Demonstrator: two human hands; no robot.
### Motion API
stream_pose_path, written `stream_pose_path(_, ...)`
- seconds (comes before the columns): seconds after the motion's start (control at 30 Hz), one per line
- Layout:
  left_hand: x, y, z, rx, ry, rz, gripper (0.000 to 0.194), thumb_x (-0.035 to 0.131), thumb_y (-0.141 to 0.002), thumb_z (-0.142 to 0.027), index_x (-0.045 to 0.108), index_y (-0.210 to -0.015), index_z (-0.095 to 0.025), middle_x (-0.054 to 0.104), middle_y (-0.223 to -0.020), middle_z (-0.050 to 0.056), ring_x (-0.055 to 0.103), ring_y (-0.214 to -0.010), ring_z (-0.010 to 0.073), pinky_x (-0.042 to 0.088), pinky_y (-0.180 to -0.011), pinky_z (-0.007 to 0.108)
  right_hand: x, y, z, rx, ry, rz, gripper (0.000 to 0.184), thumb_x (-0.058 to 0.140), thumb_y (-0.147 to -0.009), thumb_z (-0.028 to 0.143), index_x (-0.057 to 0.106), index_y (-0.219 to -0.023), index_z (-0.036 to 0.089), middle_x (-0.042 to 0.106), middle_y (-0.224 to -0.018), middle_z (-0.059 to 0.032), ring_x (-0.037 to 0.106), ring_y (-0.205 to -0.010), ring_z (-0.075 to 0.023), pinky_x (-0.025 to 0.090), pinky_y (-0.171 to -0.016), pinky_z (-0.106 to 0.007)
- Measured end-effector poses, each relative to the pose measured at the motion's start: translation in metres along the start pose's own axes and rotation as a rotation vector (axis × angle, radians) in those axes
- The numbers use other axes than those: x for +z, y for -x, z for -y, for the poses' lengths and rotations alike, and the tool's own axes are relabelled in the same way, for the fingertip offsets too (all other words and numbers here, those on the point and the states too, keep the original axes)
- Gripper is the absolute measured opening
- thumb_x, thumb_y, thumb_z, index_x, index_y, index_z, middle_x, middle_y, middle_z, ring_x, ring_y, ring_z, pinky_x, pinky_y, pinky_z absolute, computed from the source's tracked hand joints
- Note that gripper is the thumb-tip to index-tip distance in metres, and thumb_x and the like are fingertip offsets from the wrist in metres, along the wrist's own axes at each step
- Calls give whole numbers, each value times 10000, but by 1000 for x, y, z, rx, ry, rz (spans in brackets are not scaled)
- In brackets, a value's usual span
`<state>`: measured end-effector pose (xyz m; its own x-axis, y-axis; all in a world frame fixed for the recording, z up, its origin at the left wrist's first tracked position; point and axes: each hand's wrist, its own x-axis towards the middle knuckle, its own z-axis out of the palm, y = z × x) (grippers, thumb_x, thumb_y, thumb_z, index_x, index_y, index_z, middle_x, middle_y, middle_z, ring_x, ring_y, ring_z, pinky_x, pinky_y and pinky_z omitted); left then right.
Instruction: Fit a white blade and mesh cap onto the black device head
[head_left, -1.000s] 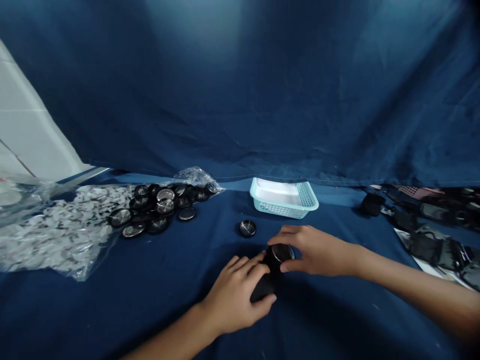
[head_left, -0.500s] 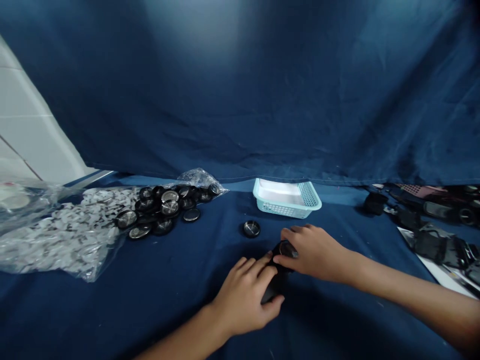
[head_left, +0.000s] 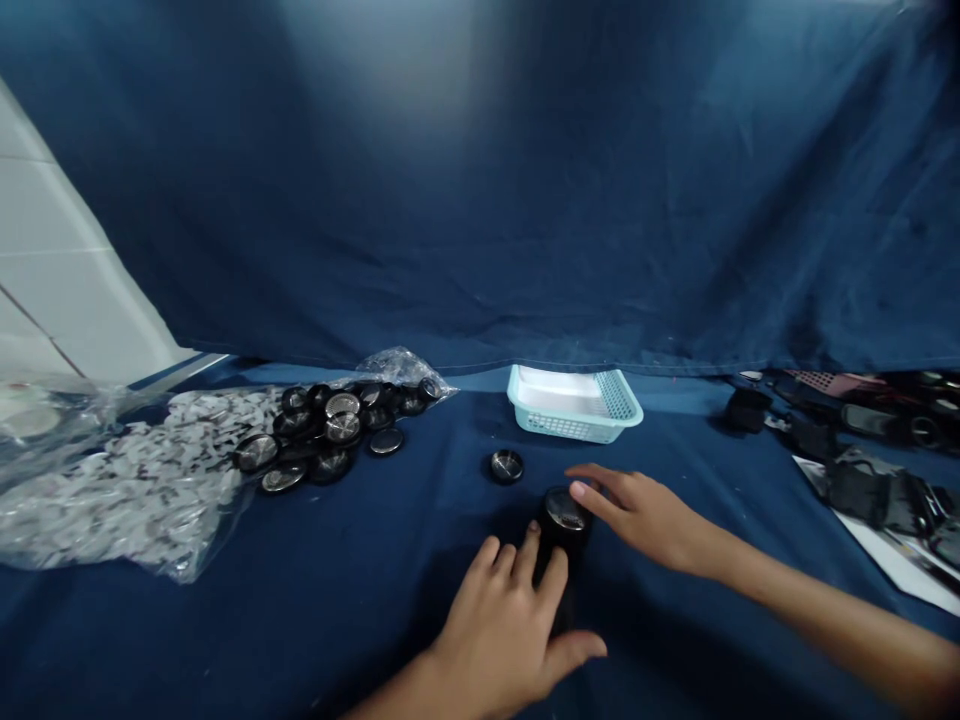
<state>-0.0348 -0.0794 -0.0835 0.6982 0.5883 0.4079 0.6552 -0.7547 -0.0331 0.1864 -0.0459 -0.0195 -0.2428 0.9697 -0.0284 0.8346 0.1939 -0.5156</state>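
In front of me on the blue cloth is a dark object whose far end carries a round black cap with a shiny silver top. My left hand lies over the near part of this object, fingers spread and thumb stretched out, hiding much of it. At the cap's right edge is my right hand, its fingers extended and apart; whether a fingertip still touches the cap I cannot tell. A single loose round black cap with a shiny inner face lies just beyond, to the left.
A pile of round black caps lies at left, beside a clear plastic bag of small white pieces. At the back stands a light-blue basket with white contents. Dark items lie at right, partly on a white sheet. A blue curtain hangs behind.
My right hand has loosened from the cap and shifted right, uncovering its silver top. My left hand has moved nearer and slightly right, its fingers and thumb spreading wider.
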Motion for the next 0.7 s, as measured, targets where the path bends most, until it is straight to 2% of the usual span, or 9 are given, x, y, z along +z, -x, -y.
stream_pose_path(0.1,4,7,-8,3,-28,-173,827,219,-849,-780,593,-1235,-151,680,-1147,180,710,-842,304,540,-798,441,15,8,-13,13,-344,-18,575,402,-944,609,484,-1363,224,632,-1210,-89,583,-1149,-258,440,-1016,-426)
stream_pose_path(0.2,7,9,-16,12,-5,-345,771,174,-893,-728,621,-1173,-165,736,-969,111,703,-736,251,535,-775,408,33,19,-20,-38,-548,25,604,484,-934,558,393,-1431,228,532,-1358,-101,478,-1281,-249,340,-1120,-437)
stream_pose_path(0.3,3,7,-17,48,46,-459,488,375,-938,-552,635,-1102,-172,721,-803,61,673,-667,216,527,-756,383,47,26,-19,-159,-625,132,638,504,-942,508,307,-1485,238,415,-1470,-103,400,-1348,-247,279,-1156,-443)
stream_pose_path(0.37,-4,4,-12,10,98,-495,301,516,-894,-400,628,-1073,-186,709,-860,65,671,-745,219,524,-780,375,51,27,-18,-225,-636,193,683,516,-935,501,260,-1510,233,347,-1515,-108,349,-1382,-257,240,-1170,-460)
stream_pose_path(0.47,-14,1,4,-118,173,-441,299,582,-854,-324,586,-1124,-195,660,-1062,106,642,-903,250,523,-819,410,54,27,-19,-246,-602,244,782,591,-890,499,227,-1524,223,284,-1545,-112,266,-1421,-283,174,-1183,-490)
stream_pose_path(0.57,-17,-2,26,-267,235,-344,336,546,-893,-342,532,-1192,-188,559,-1246,135,578,-1076,268,500,-899,447,55,27,-20,-213,-618,261,886,687,-821,475,217,-1528,222,259,-1554,-117,258,-1424,-293,185,-1183,-478)
stream_pose_path(0.7,-4,-17,58,-430,242,-203,258,462,-946,-331,549,-1152,-202,546,-1253,102,532,-1147,249,450,-968,455,60,27,-20,-163,-640,218,898,718,-792,463,249,-1518,220,294,-1539,-121,287,-1413,-283,196,-1185,-460)
